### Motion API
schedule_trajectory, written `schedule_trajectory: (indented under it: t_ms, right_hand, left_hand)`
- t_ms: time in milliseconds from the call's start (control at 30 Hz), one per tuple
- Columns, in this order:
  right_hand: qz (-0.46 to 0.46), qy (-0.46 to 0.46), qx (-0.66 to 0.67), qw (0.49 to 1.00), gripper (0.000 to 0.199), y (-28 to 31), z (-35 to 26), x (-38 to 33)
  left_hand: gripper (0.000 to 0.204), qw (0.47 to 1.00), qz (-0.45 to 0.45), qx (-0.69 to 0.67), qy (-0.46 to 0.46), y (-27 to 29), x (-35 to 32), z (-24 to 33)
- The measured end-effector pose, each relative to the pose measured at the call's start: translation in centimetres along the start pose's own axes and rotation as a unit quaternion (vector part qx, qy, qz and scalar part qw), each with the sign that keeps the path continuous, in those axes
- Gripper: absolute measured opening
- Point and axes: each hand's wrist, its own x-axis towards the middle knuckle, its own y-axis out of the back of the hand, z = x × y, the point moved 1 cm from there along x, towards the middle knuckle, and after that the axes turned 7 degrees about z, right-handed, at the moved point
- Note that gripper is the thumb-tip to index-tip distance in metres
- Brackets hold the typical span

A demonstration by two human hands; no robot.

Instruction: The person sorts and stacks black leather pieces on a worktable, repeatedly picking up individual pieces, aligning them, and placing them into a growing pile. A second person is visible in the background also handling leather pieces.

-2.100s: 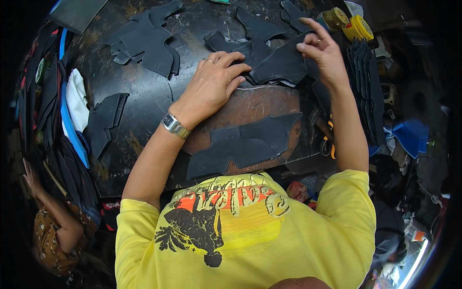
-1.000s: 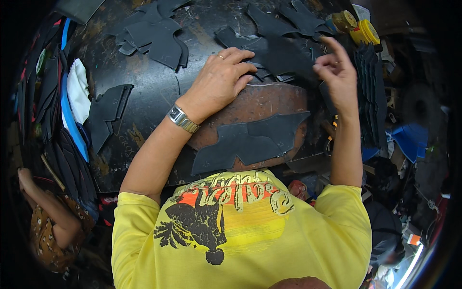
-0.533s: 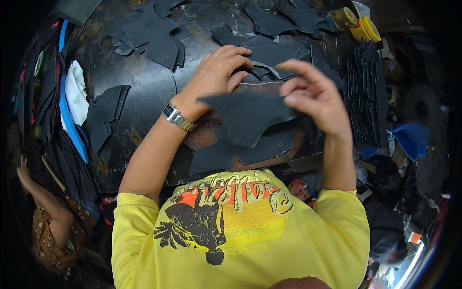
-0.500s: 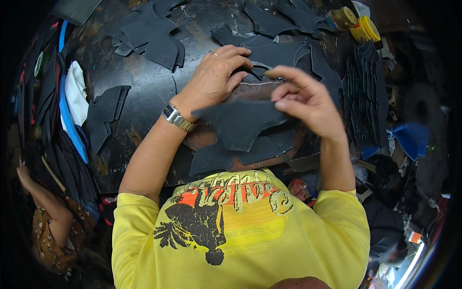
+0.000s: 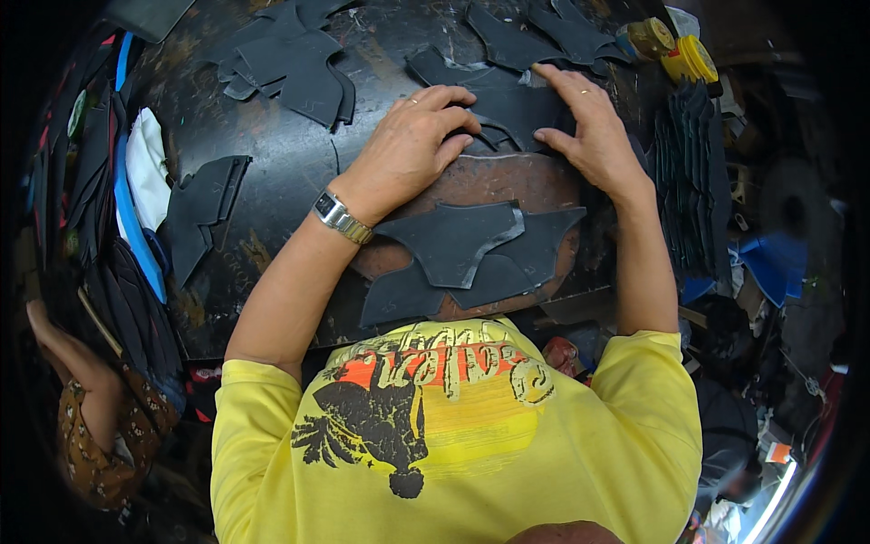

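My left hand [image 5: 426,131] rests at the left end of some flat black cut pieces [image 5: 521,95], fingers curved and thumb apart, holding nothing that I can see. Over the right side of the same pieces is my right hand [image 5: 589,127], fingers stretched and thumb spread, with nothing in it. Between my arms and nearer my body is a brown board [image 5: 489,177]. A black shaped panel [image 5: 449,231] lies on it, overlapping other matching panels [image 5: 403,295]. These look like leather or a similar sheet; the exact material is unclear.
The dark worktable [image 5: 263,181] holds a stack of black panels [image 5: 294,63] and several more at the far right [image 5: 512,36]. Two jars stand there, one with a yellow lid [image 5: 691,59]. Panels stand in a row [image 5: 686,172] on the right. Another person's arm [image 5: 77,354] shows at left.
My right hand has let go of the black panel, which now lies on the brown board, and has moved up and right over the flat pieces. My left hand has barely moved.
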Motion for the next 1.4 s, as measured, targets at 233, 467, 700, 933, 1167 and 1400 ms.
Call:
schedule_trajectory:
  t_ms: [233,467,700,933,1167,1400]
  right_hand:
    - [0.066,0.026,-0.07,0.995,0.068,-0.5,-2.2,-0.5]
    - [0.161,0.105,-0.023,0.981,0.041,1.3,-8.4,-2.5]
    - [0.217,0.065,0.032,0.973,0.036,2.6,-9.8,-3.5]
    - [0.295,-0.177,0.324,0.881,0.037,3.2,-7.3,-4.8]
    - [0.209,-0.23,0.5,0.808,0.046,0.2,-5.3,-4.1]
    - [0.209,-0.231,0.48,0.82,0.048,-2.1,-5.9,-3.9]
  left_hand:
    - [0.018,1.0,0.002,0.004,0.03,0.6,0.3,0.9]
    - [0.02,0.999,0.005,0.007,0.045,0.9,0.5,1.6]
    - [0.017,1.0,-0.002,-0.008,0.027,0.7,0.4,1.0]
    - [0.019,0.999,0.014,-0.036,0.019,0.0,-0.2,0.1]
    - [0.016,0.996,0.083,-0.026,-0.012,-0.3,0.0,-0.1]
    - [0.018,0.957,0.158,-0.217,0.11,0.2,0.8,-0.8]
